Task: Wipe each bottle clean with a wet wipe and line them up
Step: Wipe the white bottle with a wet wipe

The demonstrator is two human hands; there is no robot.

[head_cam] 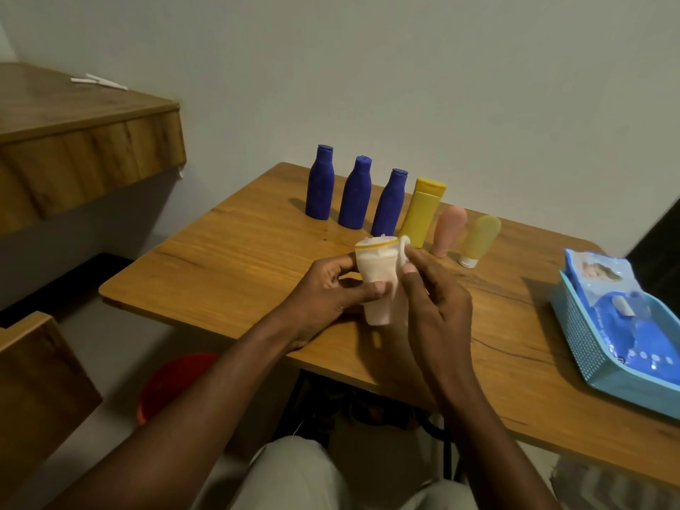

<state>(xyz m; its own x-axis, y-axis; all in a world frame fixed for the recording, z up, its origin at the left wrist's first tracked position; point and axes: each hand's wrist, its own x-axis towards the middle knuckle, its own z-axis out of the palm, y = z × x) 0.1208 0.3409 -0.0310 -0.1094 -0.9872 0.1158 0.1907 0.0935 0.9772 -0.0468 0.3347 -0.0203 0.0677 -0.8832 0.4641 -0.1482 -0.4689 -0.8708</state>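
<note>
The left grip (323, 300) is curled around a cream bottle (377, 265), thumb in front and fingers behind, holding it upright just above the counter (239, 252). The right grip (438, 307) pinches a white wet wipe (399, 305) against the bottle's right side. Behind them six bottles (389, 204) stand in a row.

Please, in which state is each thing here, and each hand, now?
blue bottles: three, upright, in a row.
yellow tube: upright, cap up.
pink bottle: standing on its cap.
pale yellow bottle: standing on its white cap.
white bottle: gripped by left hand.
wet wipe: pinched by right hand, on the white bottle.
wipes pack: lying in the basket.
</note>
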